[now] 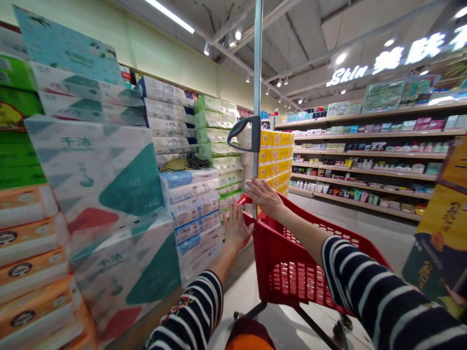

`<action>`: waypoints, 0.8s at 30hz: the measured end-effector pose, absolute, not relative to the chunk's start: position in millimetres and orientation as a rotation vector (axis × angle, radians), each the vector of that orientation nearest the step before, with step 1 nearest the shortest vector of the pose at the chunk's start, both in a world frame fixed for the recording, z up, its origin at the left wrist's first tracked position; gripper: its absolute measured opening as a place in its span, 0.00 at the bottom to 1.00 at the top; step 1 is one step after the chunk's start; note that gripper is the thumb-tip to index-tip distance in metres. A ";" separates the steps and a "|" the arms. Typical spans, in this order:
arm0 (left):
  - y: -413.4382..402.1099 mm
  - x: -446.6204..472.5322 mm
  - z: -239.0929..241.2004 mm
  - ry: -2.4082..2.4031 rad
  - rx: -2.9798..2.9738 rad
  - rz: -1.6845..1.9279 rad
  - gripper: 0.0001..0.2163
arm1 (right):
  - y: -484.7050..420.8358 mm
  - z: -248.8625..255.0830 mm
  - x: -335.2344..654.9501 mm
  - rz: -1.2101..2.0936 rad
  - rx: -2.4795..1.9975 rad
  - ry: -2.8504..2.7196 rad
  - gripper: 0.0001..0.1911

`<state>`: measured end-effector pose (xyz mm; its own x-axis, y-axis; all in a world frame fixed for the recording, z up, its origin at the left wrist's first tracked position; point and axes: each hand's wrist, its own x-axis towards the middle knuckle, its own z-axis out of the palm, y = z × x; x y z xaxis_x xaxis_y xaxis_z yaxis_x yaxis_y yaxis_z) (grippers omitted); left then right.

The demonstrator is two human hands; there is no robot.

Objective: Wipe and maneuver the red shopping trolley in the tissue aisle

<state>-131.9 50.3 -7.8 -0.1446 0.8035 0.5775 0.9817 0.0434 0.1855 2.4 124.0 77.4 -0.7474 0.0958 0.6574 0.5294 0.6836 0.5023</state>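
A red plastic shopping cart (pixel 299 277) with slotted sides stands in front of me, its near corner by both hands. A tall metal pole (pixel 258 73) with a grey loop handle (pixel 243 135) rises at that corner. My right hand (pixel 265 197) lies across the pole and the cart's top edge, fingers stretched to the left. Just below and left, my left hand (pixel 237 227) is raised against the red corner, its fingers spread upward and thumb toward the cart. Whether the fingertips curl over the edge is hidden.
Stacked tissue packs (pixel 98 180) line the left side closely. Yellow packs (pixel 275 155) are piled beyond the cart. Shelves of skin care goods (pixel 368 150) run along the back right. A yellow and green display box (pixel 434 243) stands at the right edge.
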 end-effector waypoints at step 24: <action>38.4 -127.0 -52.4 -2.091 -1.810 -0.721 0.34 | 125.5 31.9 0.0 -0.931 -0.428 -2.331 0.19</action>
